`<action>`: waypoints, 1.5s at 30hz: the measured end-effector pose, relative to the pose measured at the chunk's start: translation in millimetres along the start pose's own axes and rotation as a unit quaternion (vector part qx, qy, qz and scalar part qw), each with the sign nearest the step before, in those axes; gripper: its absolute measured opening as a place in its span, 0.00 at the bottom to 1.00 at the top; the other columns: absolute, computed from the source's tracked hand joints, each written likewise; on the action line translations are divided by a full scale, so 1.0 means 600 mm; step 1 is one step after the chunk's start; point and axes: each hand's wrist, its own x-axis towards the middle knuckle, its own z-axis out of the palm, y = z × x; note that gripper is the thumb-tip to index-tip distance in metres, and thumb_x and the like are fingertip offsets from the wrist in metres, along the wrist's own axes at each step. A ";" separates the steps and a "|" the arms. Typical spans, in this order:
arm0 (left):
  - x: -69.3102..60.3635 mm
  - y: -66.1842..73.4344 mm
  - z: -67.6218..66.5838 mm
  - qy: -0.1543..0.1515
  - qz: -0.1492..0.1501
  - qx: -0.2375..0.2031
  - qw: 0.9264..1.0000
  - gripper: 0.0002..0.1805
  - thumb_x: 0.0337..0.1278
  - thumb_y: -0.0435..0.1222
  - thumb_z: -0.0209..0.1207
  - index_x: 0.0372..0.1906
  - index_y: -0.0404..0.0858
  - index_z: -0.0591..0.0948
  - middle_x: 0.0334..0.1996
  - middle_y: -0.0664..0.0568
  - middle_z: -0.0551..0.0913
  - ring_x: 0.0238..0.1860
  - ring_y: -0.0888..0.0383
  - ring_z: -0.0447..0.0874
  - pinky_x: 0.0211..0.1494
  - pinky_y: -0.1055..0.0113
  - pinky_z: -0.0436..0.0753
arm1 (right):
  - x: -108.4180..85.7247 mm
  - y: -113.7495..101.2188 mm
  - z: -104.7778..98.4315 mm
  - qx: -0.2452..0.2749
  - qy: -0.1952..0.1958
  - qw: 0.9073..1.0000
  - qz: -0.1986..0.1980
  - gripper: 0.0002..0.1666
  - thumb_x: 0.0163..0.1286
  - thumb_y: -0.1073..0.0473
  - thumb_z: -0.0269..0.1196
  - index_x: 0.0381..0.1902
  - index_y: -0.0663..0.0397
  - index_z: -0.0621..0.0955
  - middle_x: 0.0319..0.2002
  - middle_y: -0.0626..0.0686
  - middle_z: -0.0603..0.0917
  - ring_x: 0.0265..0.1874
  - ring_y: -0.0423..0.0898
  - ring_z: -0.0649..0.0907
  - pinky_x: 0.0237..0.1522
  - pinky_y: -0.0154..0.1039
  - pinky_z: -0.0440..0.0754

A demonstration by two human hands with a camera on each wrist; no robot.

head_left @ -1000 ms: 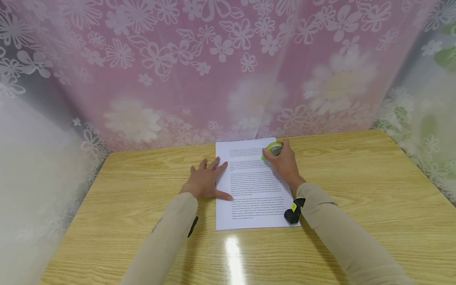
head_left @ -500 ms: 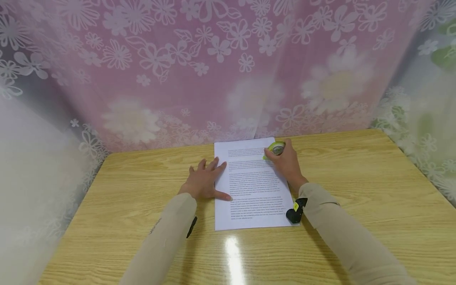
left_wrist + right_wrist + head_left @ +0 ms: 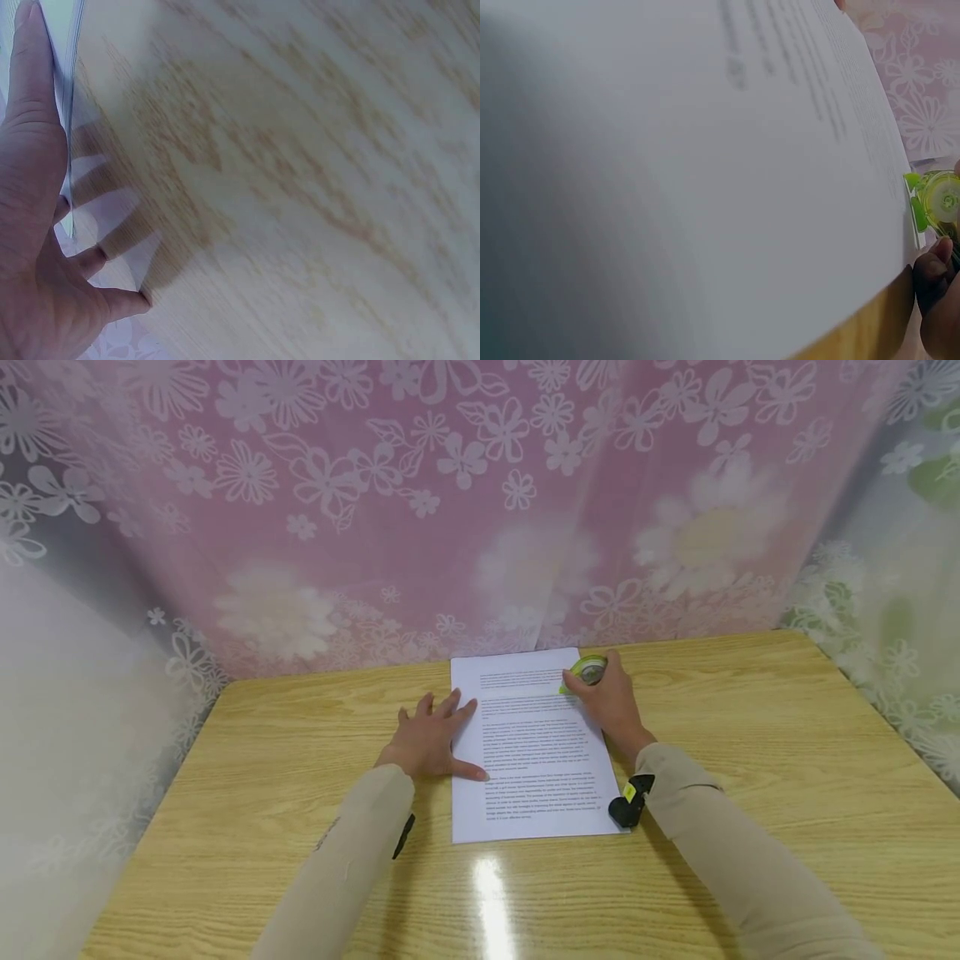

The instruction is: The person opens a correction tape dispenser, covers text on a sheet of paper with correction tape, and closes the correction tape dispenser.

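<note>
A stack of printed paper (image 3: 517,827) lies on the table, several sheets thick at its edge in the left wrist view. My left hand (image 3: 431,739) spreads its fingers over the stack's left edge, the thumb (image 3: 34,67) flat on the paper. Some of its other fingertips rest on the wood. At the upper right of the page, my right hand (image 3: 611,697) pinches a green, see-through correction tape (image 3: 591,672). The tip of the correction tape (image 3: 934,199) is at the paper, by the end of a printed line. My right fingers (image 3: 934,274) partly hide its body.
The wood-grain table (image 3: 300,760) extends on both sides of the paper and in front of it. A pink flowered curtain (image 3: 420,527) hangs along the table's back edge. Black wrist devices (image 3: 630,802) sit at both sleeves, the right one over the page's lower right corner.
My right hand has slid a little to the right with the correction tape, along the upper lines of the page. My left hand stays in place on the paper's left edge.
</note>
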 end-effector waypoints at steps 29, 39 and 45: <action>-0.003 0.001 -0.001 0.004 0.002 -0.004 1.000 0.64 0.33 0.77 0.55 0.77 0.55 0.46 0.76 0.51 0.42 0.72 0.36 0.42 0.62 0.30 0.51 | 0.000 0.011 -0.018 0.003 0.010 1.000 -0.007 0.40 0.66 0.46 0.63 0.62 0.65 0.59 0.45 0.64 0.75 0.40 0.55 0.78 0.40 0.46 0.76; -0.003 0.003 -0.002 0.002 -0.005 0.005 1.000 0.66 0.32 0.77 0.55 0.77 0.50 0.45 0.76 0.52 0.42 0.72 0.37 0.42 0.62 0.31 0.52 | 0.003 0.019 -0.020 0.003 0.017 1.000 -0.011 0.41 0.65 0.44 0.63 0.62 0.65 0.59 0.44 0.64 0.76 0.37 0.54 0.79 0.34 0.43 0.78; -0.004 0.000 -0.003 -0.010 -0.003 -0.001 1.000 0.66 0.32 0.78 0.53 0.77 0.51 0.44 0.76 0.53 0.40 0.72 0.37 0.41 0.63 0.31 0.51 | 0.006 0.032 -0.021 0.043 0.015 0.999 0.000 0.39 0.65 0.43 0.63 0.59 0.63 0.60 0.41 0.63 0.76 0.27 0.48 0.81 0.26 0.35 0.80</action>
